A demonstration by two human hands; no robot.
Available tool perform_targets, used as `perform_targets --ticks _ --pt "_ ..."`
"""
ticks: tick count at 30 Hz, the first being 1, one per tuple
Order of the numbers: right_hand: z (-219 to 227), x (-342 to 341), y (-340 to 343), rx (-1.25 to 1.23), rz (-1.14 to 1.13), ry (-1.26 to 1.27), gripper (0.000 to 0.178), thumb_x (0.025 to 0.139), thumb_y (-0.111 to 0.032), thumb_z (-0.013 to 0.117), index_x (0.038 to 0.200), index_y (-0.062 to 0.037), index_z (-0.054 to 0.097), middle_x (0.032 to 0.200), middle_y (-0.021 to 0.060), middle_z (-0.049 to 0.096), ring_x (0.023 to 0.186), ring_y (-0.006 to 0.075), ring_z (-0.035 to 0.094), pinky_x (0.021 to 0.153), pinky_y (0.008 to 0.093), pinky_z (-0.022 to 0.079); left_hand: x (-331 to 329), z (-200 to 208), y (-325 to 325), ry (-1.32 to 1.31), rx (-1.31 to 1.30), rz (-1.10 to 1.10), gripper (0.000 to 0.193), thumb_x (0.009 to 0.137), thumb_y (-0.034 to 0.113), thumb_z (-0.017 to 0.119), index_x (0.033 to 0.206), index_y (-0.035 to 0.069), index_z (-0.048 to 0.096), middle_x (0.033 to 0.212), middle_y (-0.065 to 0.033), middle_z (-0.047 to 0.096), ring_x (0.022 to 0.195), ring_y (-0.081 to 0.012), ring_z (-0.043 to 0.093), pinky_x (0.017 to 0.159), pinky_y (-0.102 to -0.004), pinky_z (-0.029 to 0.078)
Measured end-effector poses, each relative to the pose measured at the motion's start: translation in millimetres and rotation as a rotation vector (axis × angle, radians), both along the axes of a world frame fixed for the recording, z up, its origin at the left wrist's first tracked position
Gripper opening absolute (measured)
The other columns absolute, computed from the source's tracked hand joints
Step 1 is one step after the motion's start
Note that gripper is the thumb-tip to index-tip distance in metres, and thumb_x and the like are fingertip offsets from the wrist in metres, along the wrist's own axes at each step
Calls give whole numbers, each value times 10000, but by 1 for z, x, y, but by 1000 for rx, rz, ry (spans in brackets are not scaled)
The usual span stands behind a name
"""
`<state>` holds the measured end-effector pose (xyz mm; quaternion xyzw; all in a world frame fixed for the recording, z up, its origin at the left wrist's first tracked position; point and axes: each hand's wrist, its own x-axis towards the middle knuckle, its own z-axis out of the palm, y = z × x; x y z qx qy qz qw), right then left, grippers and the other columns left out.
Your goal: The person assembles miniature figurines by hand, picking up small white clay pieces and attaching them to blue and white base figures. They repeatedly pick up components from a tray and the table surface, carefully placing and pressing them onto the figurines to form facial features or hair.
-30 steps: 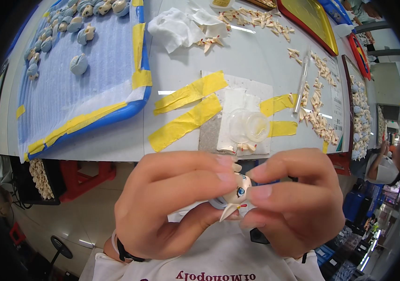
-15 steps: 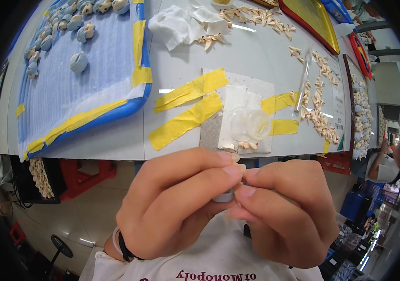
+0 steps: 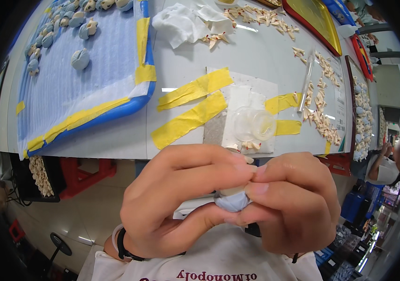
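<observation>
Just off the table's near edge, my left hand [image 3: 179, 196] and my right hand [image 3: 298, 199] meet with bent fingers. Between them they grip a small blue-and-cream figure piece [image 3: 232, 200]; its rounded blue underside shows, and my fingers cover its upper part. It resembles the blue-and-cream figure pieces [image 3: 80, 59] on the tray at the left. Beyond my hands, a small clear plastic dish [image 3: 258, 125] rests on a white pad [image 3: 237, 100] held down with yellow tape. A few small cream pointed parts with red ends [image 3: 251, 145] lie at the pad's near edge.
A blue-rimmed tray [image 3: 139, 97] lined with pale foam occupies the left side. Crumpled white cloth [image 3: 176, 25] lies at the back. Rows of cream pointed parts [image 3: 320, 121] and a clear tube [image 3: 305, 86] lie to the right. A person [image 3: 382, 164] sits at far right.
Both hands have shifted slightly, and the fingers have turned the piece so more of its blue underside shows. The view has moved a little.
</observation>
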<state>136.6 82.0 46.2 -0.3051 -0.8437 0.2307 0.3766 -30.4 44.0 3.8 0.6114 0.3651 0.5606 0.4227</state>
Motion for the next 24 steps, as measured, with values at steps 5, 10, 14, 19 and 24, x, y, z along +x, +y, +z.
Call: perform_targets --ticks 5,10,14,19,24 --pt "-1 10 5 -72 106 -12 190 676 -23 707 811 -24 574 794 114 567 625 182 568 511 260 443 2 -5 1 -60 4 -22 320 755 119 670 998 -60 565 975 -209 533 847 -246 588 753 -295 471" --pt "-2 1 0 -67 42 57 175 671 16 686 793 -20 566 806 115 570 613 180 557 521 257 438 2 -7 -3 -1 72 29 281 767 92 648 989 -57 562 971 -203 518 818 -247 592 719 -293 481" --pt "-10 -4 -6 -80 -23 159 156 682 28 665 781 -19 553 811 119 565 589 174 537 524 257 426 7 -10 -2 -44 131 30 248 774 32 617 993 -58 545 970 -199 499 791 -248 590 675 -296 492" --pt "-12 -6 -16 -109 -82 192 130 728 1 649 783 -19 533 820 117 546 584 163 517 531 257 410 16 -1 -1 -156 89 26 197 769 -30 606 955 -38 542 942 -188 493 756 -247 591 622 -291 497" --pt "-14 -8 -23 -284 -138 423 129 795 -77 627 823 -22 514 848 102 523 608 155 499 532 255 386 17 3 -4 -171 96 -16 156 761 -48 609 905 -17 556 929 -179 499 725 -248 596 595 -299 515"
